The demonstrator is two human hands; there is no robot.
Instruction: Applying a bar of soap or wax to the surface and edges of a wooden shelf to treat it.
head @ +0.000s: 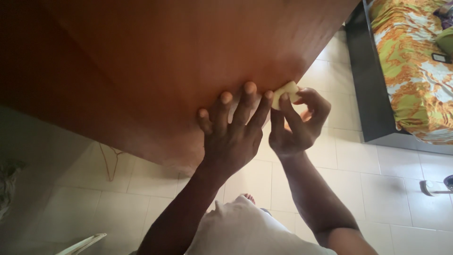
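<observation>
Head view shows the left hand (232, 137) spread flat on the counter (155, 71), right fingers (284, 105) pinching a yellow block (286, 90) at its edge, work apparently underway.

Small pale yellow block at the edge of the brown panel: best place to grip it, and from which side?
Probably by its two narrow side faces, coming from the right, away from the panel. The pale yellow block lies flat against the brown wooden panel's edge, so only those faces are free. The right hand already pinches it so, while the left hand lies spread on the panel.
</observation>
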